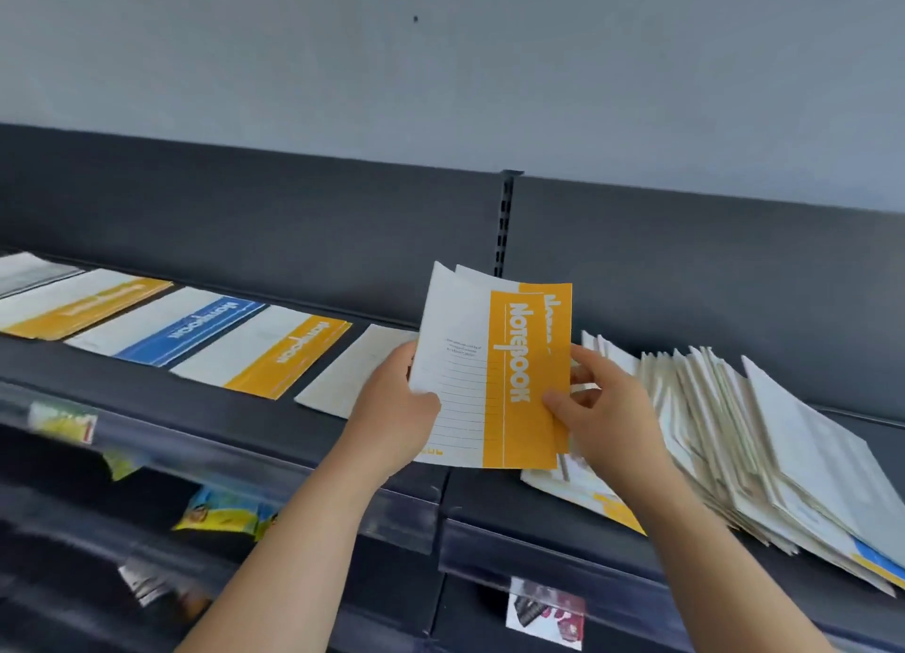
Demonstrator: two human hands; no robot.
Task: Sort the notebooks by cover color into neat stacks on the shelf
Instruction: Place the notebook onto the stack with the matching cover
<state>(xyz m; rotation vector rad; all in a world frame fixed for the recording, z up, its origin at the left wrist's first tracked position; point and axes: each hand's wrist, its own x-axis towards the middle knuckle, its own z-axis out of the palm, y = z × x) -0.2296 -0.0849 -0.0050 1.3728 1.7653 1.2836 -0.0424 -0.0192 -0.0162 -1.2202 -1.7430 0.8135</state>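
Both hands hold up two orange-and-white notebooks (494,383) above the dark shelf (205,393), the front one overlapping the rear. My left hand (392,417) grips their left edge; my right hand (602,407) pinches the right edge with thumb on the orange band. Flat on the shelf to the left lie an orange notebook (274,354), a blue notebook (181,332), another orange notebook (78,302) and a plain white cover (352,373). A slanted pile of several notebooks (764,447) leans at the right.
A slotted upright (504,221) divides the dark back panel. Price-tag strips (406,520) run along the shelf's front edge, with colourful packets (220,515) on lower shelves. A grey wall rises behind.
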